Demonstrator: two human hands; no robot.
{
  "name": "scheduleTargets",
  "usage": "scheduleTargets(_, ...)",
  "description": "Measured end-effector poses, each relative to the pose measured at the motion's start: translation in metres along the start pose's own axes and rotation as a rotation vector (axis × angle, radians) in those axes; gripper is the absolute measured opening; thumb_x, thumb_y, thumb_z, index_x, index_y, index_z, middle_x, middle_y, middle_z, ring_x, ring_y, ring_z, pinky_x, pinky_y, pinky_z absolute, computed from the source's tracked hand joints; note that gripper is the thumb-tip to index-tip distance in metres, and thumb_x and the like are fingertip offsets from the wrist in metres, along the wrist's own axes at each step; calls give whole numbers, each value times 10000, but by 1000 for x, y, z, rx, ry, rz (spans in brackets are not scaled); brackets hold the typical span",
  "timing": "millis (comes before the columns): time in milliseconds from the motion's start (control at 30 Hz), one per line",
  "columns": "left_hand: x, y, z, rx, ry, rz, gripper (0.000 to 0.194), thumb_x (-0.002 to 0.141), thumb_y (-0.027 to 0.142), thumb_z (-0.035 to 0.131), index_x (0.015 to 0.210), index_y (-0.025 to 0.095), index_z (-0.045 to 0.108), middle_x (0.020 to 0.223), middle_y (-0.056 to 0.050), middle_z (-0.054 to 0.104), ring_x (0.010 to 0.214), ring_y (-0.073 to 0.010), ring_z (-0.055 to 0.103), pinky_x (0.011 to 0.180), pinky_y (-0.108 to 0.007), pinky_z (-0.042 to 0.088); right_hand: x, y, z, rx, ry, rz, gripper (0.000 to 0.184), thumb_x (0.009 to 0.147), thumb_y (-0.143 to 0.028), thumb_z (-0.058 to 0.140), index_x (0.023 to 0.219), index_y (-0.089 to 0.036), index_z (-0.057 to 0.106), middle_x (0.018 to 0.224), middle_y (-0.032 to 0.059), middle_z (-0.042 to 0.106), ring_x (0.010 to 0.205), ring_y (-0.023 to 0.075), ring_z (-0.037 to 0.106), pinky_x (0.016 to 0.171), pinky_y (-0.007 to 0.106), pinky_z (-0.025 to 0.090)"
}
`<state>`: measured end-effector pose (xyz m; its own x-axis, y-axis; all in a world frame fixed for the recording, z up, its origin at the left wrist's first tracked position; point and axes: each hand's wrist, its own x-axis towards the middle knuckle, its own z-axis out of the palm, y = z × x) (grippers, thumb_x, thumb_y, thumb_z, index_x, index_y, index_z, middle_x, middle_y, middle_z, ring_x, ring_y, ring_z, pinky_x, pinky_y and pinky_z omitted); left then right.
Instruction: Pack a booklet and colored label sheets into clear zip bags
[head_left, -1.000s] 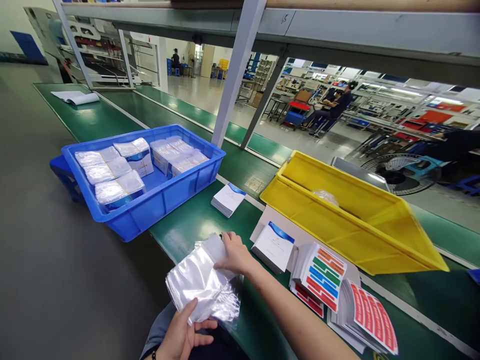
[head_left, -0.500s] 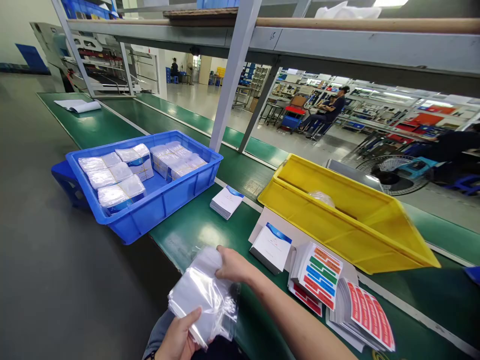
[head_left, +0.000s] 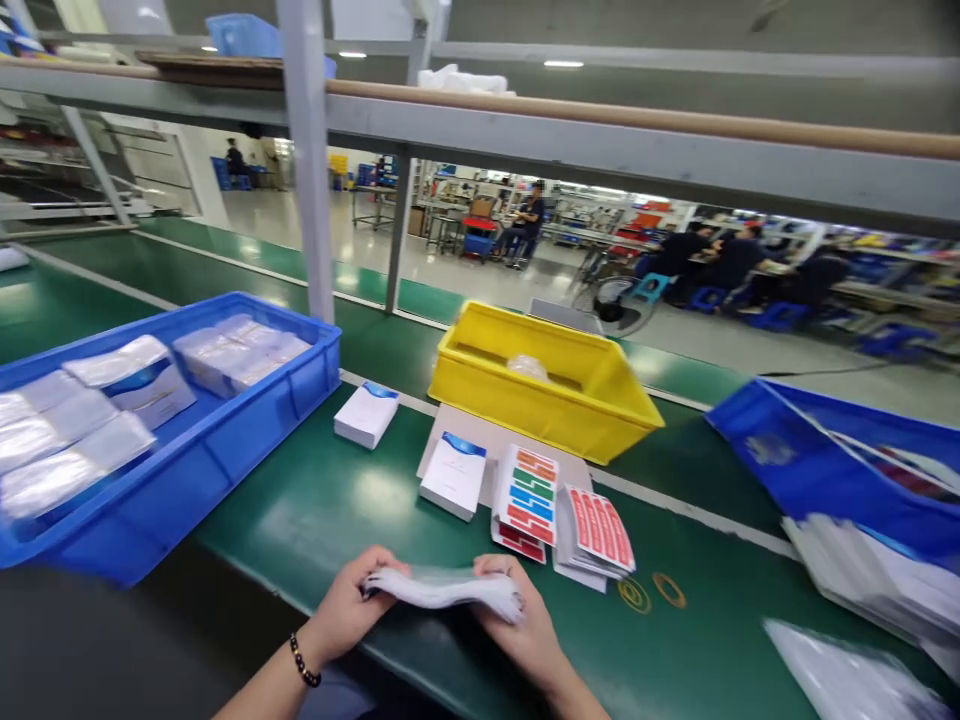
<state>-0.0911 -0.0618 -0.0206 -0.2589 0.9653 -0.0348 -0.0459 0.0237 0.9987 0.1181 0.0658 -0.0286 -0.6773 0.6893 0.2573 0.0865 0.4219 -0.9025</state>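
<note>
A stack of clear plastic bags with white contents [head_left: 442, 590] is stretched between my two hands above the table's front edge, seen nearly edge-on and slightly bent. My left hand [head_left: 352, 605], with a beaded bracelet at the wrist, grips its left end. Around the right end my right hand [head_left: 521, 620] is closed. Just beyond lie a stack of white booklets with a blue top [head_left: 454, 475], a stack of colour-striped sticker sheets [head_left: 531, 495] and a stack of red label sheets [head_left: 596, 530]. Farther left sits another booklet stack [head_left: 367, 412].
A blue bin [head_left: 247, 430] of bagged packs stands left. Behind the stacks is a yellow bin [head_left: 540, 400]. At right are another blue bin [head_left: 825, 450], white booklets [head_left: 870, 570] and plastic bags [head_left: 847, 670]. Rubber bands [head_left: 669, 590] lie on the green table [head_left: 300, 520].
The view has swung right. My right hand has moved from the stack's far edge to its right end, and the stack has turned from facing me to nearly edge-on.
</note>
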Motion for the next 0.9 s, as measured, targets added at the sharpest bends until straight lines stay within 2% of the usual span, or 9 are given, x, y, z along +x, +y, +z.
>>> scheduleTargets(100,14,-6,7,32,-74,11,466,677,195,696,1119,214,550,981,-74,655,995,-234,563,914,-326,386,-14,20,-6,7,58,45,636,682,-473,653,1183,-223,351,1078,106,557,889,223,609,761,318,499)
scheduleTargets(167,22,-6,10,105,-88,23,348,676,199,689,1018,205,620,903,-58,663,958,-230,570,917,-322,384,-14,26,-7,9,92,34,832,607,-464,714,1269,-201,284,1182,141,516,1033,262,558,858,357,460)
scheduleTargets(233,30,-1,11,191,-42,9,128,695,263,667,794,182,673,770,-41,649,796,-210,584,802,-302,439,-8,25,-5,8,113,66,767,598,-407,722,1233,-190,351,1173,133,534,1031,268,553,869,373,448)
scheduleTargets(367,36,13,14,250,97,90,184,723,348,628,699,168,658,689,-20,586,644,-171,532,596,-254,439,5,10,-3,53,127,170,267,694,-280,625,925,-200,519,836,32,630,730,194,596,689,311,485)
scheduleTargets(433,34,16,15,224,58,175,196,764,343,587,701,169,649,703,-23,574,661,-166,532,655,-265,451,6,7,-5,100,127,147,212,712,-259,608,890,-207,506,803,17,620,708,181,585,669,295,478)
scheduleTargets(567,31,5,9,142,-48,167,142,753,328,615,764,188,598,800,-32,589,849,-201,567,897,-340,407,-4,20,-11,112,94,168,557,618,-237,706,1108,-213,442,985,46,601,856,209,590,771,323,472)
scheduleTargets(700,35,-10,2,117,-106,58,306,718,382,645,950,204,555,905,-54,593,879,-220,565,797,-314,451,-11,40,-13,58,70,211,969,495,-296,805,1310,-214,286,1263,118,446,1136,297,470,965,423,367)
scheduleTargets(800,41,-7,2,202,-159,44,348,723,401,631,1003,199,579,885,-53,586,825,-210,570,763,-307,460,-9,43,-11,32,75,137,1059,458,-388,826,1327,-214,247,1298,132,375,1202,322,397,1006,447,318)
scheduleTargets(900,45,3,7,278,-237,64,238,740,389,613,865,190,648,999,-93,592,994,-261,543,892,-354,417,-6,40,-10,18,140,27,988,463,-465,813,1261,-211,288,1260,131,367,1189,318,396,1004,435,321)
